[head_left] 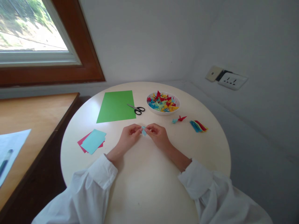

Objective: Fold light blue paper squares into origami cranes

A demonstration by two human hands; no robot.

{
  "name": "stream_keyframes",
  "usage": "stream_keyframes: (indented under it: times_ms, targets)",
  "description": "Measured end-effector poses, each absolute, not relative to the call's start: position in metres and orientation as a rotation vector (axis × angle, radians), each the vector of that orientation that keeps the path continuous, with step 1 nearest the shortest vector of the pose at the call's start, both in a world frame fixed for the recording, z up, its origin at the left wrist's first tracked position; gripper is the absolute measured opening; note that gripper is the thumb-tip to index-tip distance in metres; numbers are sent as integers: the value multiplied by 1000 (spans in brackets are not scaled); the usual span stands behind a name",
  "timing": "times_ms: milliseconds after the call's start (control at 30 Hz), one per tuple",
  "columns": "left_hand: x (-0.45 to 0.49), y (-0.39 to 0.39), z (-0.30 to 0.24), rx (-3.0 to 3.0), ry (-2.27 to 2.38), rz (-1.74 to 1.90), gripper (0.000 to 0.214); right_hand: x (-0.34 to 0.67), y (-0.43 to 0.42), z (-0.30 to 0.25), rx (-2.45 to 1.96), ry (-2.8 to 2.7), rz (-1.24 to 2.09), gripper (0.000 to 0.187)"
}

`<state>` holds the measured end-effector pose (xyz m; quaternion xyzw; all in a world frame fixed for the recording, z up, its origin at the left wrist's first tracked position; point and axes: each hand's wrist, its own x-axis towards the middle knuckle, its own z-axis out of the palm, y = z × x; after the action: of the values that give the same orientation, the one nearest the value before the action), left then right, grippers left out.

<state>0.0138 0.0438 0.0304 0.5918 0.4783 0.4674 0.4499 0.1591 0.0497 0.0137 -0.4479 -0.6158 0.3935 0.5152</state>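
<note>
A small piece of folded light blue paper (144, 131) is pinched between my two hands over the middle of the round white table (149, 186). My left hand (131, 134) grips its left side with thumb and fingertips. On the other side my right hand (158, 134) pinches it the same way. My fingers cover part of the paper, so its full folded shape is hidden. To the left lies a stack of light blue and pink paper sheets (93, 141). A light blue paper crane (174, 121) and a red paper crane (182, 118) rest to the right, beyond my right hand.
A white bowl (163, 112) full of colourful paper cranes stands at the back. Black-handled scissors (138, 110) lie partly on a green sheet (116, 107). Folded paper strips (198, 126) lie at the right. A wooden desk (35, 115) with a pen (6, 161) is at left.
</note>
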Motion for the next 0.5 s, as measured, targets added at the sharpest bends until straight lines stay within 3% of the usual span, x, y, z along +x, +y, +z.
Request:
stream_keyframes:
  times_ms: [500]
  targets:
    - [13,41,32,1471,1062,1191,25,156,53,17,-976,-1195,1239,22]
